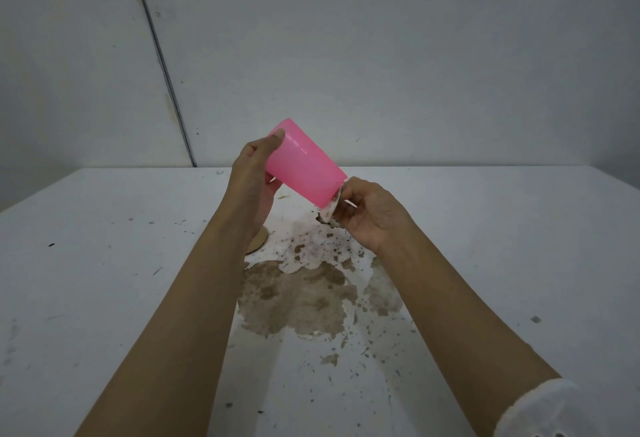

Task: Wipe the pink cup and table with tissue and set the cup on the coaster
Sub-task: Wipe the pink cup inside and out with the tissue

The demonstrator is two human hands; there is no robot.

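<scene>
White table (104,280) bears brown spill (301,301). Left hand (254,180) grips tilted pink cup (304,166), fingers curled round it; right hand (370,215) pinches soiled tissue (330,209) against its lower end.

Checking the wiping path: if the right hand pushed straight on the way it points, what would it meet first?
The pink cup, it seems: the right hand holds its soiled tissue right at the cup's lower end.

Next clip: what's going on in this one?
A person holds the pink cup tilted above the table in the left hand. The right hand presses a soiled tissue against the cup's lower end. A brown spill lies unwiped on the table, and the coaster peeks out behind the left forearm.
</scene>
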